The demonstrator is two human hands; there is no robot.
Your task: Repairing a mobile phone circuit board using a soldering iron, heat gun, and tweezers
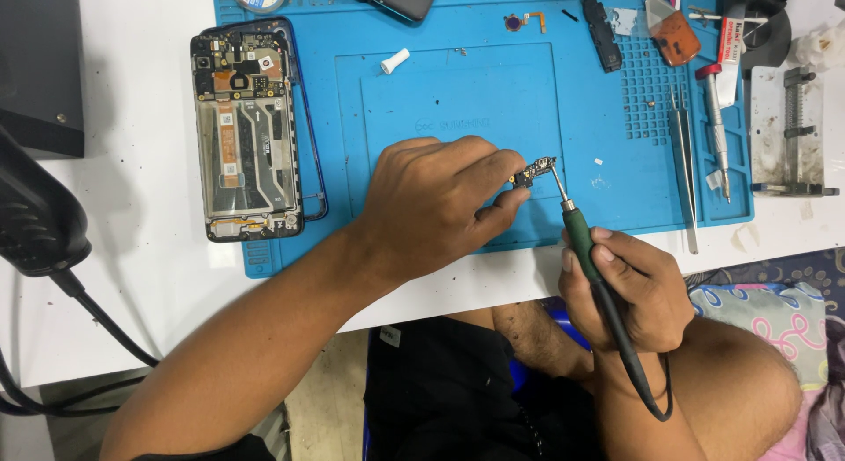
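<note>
You've got a white bench (141, 276) with a blue silicone repair mat (458, 100) laid across the top of it, and you're sitting with your knees tucked under the near edge. Your left hand (436, 201) is resting on the mat with the fingers curled in tight, thumb and forefinger pinching a small dark circuit board (535, 172) just clear of the mat's inner rectangle. Your right hand (627, 289) is wrapped closed around the green grip of a soldering iron (583, 236), cable looping off below your wrist, and the tip is right up against the board's right edge. Whether it's actually touching a pad is too small to tell. Off to the left, an opened phone (245, 131) lies face down with its back off, half on the mat and half on the bench. Over on the right side of the mat sit tweezers (685, 162) and a red-capped screwdriver (715, 126), well apart from your hands.
</note>
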